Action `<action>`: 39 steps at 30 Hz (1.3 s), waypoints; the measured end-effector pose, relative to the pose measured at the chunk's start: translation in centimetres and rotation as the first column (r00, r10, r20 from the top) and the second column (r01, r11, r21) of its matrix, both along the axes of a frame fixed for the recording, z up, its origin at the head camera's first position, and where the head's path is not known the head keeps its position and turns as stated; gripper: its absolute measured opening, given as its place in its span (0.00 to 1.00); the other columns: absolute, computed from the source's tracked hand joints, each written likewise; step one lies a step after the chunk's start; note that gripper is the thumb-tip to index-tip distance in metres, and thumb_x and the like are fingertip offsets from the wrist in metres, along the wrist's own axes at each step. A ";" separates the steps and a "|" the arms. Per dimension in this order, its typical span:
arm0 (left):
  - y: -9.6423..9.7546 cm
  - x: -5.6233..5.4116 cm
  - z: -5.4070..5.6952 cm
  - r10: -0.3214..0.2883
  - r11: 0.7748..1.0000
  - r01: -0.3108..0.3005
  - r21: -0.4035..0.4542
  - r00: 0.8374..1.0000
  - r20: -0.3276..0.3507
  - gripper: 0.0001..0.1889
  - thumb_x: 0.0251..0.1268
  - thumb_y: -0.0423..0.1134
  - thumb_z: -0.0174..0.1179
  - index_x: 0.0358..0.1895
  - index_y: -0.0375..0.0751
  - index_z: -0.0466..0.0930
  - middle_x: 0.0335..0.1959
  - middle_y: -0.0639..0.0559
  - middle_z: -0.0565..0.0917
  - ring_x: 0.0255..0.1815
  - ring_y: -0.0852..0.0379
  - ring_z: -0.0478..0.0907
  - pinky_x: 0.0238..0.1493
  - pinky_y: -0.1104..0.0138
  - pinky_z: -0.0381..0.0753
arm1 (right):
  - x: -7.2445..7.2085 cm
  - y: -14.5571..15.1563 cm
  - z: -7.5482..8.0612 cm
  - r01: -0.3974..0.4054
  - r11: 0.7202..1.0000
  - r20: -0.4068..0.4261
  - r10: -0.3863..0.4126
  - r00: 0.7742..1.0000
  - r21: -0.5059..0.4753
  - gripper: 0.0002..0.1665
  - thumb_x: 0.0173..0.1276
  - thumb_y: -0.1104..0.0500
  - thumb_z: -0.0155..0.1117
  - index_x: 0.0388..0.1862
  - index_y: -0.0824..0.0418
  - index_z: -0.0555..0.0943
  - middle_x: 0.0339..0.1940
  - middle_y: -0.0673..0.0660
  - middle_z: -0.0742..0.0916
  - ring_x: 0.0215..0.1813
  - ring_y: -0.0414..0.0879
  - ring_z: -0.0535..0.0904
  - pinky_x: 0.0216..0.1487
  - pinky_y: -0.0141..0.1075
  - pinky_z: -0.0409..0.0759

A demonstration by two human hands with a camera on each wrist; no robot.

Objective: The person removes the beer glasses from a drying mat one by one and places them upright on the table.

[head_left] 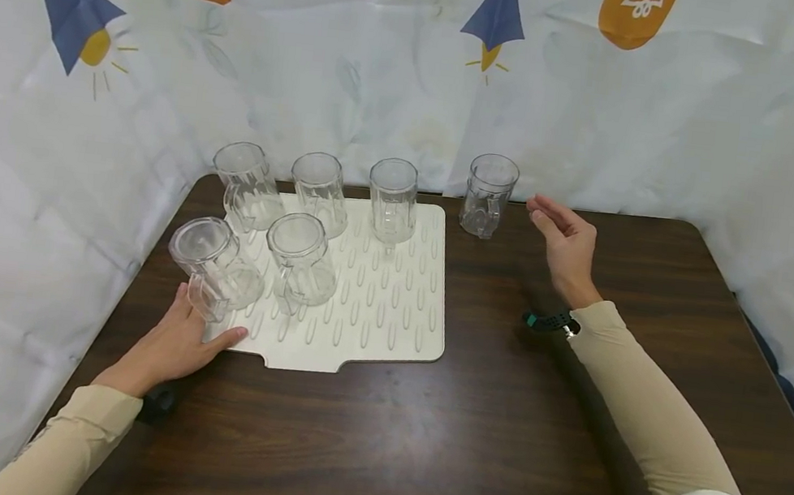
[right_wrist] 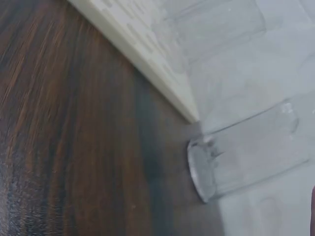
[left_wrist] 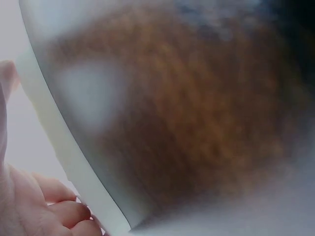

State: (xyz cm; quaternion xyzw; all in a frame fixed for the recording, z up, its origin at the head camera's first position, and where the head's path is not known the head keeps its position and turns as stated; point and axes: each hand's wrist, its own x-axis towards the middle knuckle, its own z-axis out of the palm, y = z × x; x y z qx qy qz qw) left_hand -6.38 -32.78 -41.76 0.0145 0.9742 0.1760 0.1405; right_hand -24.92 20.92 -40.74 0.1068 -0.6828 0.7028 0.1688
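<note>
In the head view, a white ridged draining tray (head_left: 393, 345) lies on the table with several clear glass mugs on it. My left hand (head_left: 172, 348) holds its near left corner, thumb over the front edge and fingers along the left side. Just above those fingers stands the front left mug (head_left: 218, 268); another mug (head_left: 303, 261) is beside it. My right hand (head_left: 568, 246) is in the air with bent fingers and nothing in it. Left of its fingertips, a single mug (head_left: 488, 197) stands off the tray on bare wood, its handle toward me.
Three mugs form the tray's back row, among them a right-hand one (head_left: 392, 202). The dark wooden table (head_left: 374, 449) extends to the front and right. A white patterned sheet (head_left: 387, 75) hangs close behind the mugs and along both sides.
</note>
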 end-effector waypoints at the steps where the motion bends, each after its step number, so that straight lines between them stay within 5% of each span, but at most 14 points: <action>1: 0.0 0.0 0.0 -0.002 1.000 0.002 -0.003 1.000 0.000 0.63 0.75 0.66 0.52 0.75 0.12 0.23 0.79 0.16 0.27 0.81 0.17 0.28 0.76 0.28 0.50 | 0.0 0.0 0.2 0.000 1.000 -0.007 0.000 1.000 -0.008 0.23 0.75 0.63 0.66 0.63 0.75 0.81 0.48 0.42 0.93 0.52 0.36 0.90 0.59 0.24 0.83; 10: 0.1 -0.2 0.1 -0.008 0.999 0.008 -0.036 1.000 -0.002 0.62 0.75 0.67 0.52 0.77 0.14 0.27 0.79 0.15 0.27 0.82 0.19 0.29 0.76 0.28 0.51 | 0.8 -0.5 2.0 -0.028 0.998 -0.062 0.025 0.998 -0.049 0.21 0.74 0.64 0.65 0.62 0.73 0.82 0.48 0.45 0.94 0.52 0.37 0.90 0.60 0.26 0.83; 27: 0.3 -0.1 0.0 -0.012 0.998 0.011 -0.059 1.000 -0.018 0.62 0.74 0.67 0.53 0.76 0.11 0.30 0.79 0.14 0.31 0.81 0.16 0.32 0.76 0.28 0.52 | 4.0 -4.6 3.8 -0.180 0.980 -0.084 0.186 0.979 0.083 0.22 0.75 0.67 0.61 0.66 0.71 0.80 0.53 0.38 0.91 0.59 0.32 0.86 0.63 0.26 0.82; 35: 0.3 -0.1 -0.1 -0.005 0.999 0.004 -0.049 1.000 -0.018 0.62 0.74 0.68 0.53 0.77 0.12 0.31 0.79 0.14 0.32 0.81 0.17 0.31 0.77 0.29 0.49 | 5.0 -6.8 3.6 -0.262 0.952 -0.065 0.275 0.959 0.160 0.23 0.77 0.67 0.60 0.69 0.68 0.78 0.66 0.68 0.84 0.63 0.30 0.84 0.65 0.27 0.82; 39: 0.2 -0.1 -0.1 -0.011 0.999 0.010 -0.044 0.999 -0.034 0.62 0.74 0.68 0.53 0.77 0.12 0.31 0.79 0.14 0.33 0.82 0.17 0.31 0.78 0.29 0.48 | 5.4 -8.0 3.4 -0.308 0.935 -0.036 0.319 0.947 0.178 0.24 0.77 0.67 0.59 0.71 0.68 0.77 0.69 0.70 0.82 0.65 0.29 0.82 0.67 0.28 0.81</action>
